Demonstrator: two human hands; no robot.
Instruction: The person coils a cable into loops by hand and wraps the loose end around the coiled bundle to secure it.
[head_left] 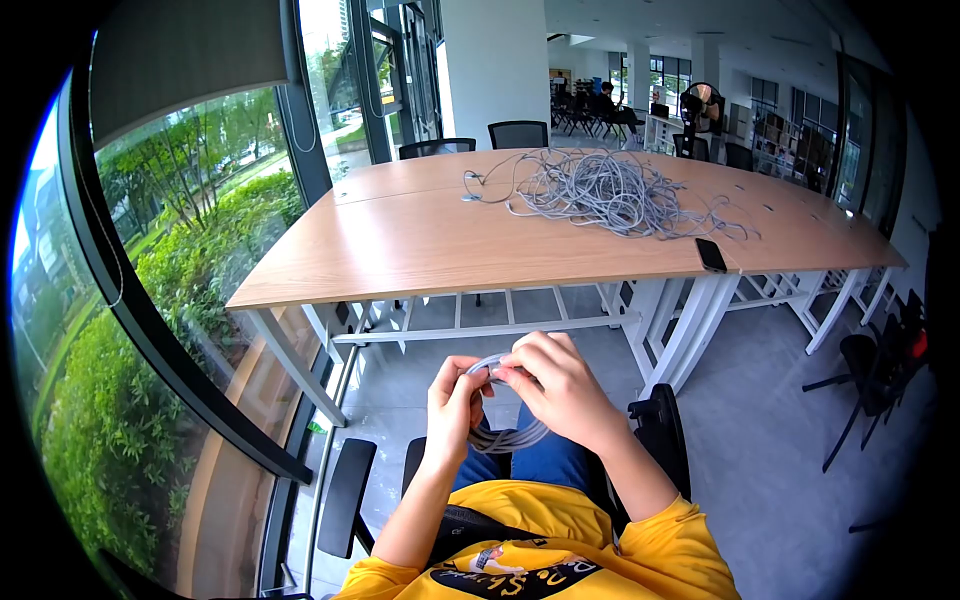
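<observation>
I sit in a chair a little back from a long wooden table [400, 250]. My left hand [452, 405] grips a small coil of grey cable [505, 438] that loops down below my fingers. My right hand [560, 385] pinches the top of the same coil at the fingertips, close against the left hand. A large tangled heap of grey cables [605, 190] lies on the table's far middle, well beyond my hands. My lap in blue trousers and a yellow shirt fills the lower view.
A black phone [711, 254] lies near the table's front edge at the right. Black office chairs [518, 133] stand behind the table, another [870, 380] at the far right. A glass wall with greenery outside runs along the left. A person sits far back.
</observation>
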